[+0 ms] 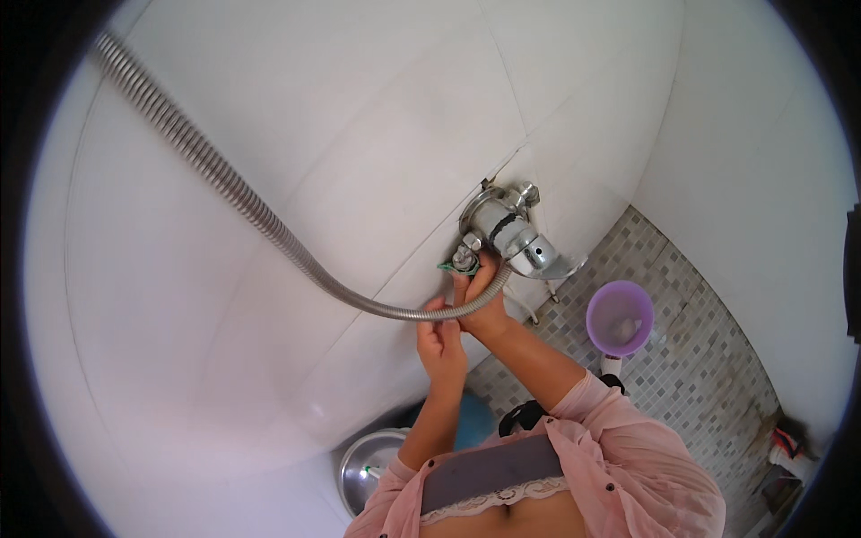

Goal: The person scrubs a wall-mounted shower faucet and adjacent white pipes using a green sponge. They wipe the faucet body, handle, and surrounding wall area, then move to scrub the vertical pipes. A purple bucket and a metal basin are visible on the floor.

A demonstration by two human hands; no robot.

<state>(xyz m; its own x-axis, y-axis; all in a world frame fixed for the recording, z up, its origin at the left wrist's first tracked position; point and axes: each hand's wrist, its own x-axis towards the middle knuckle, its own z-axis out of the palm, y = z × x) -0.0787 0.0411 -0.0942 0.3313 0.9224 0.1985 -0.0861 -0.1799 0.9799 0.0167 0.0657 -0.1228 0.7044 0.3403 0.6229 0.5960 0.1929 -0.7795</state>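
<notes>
A chrome shower mixer valve (508,231) is fixed to the white tiled wall (296,134). A ribbed metal shower hose (224,175) runs from the upper left down in a curve to the valve's lower fitting (464,257), which has a green part beside it. My right hand (482,300) reaches up with its fingers at that fitting and the hose end. My left hand (439,341) sits just below, fingers closed around the hose where it bends. Both forearms come up from pink sleeves.
A purple plastic cup (620,316) stands on the grey mosaic floor (708,359) under the valve. A steel basin (363,466) and something blue (473,421) lie low by the wall. Small items sit in the right corner (789,444).
</notes>
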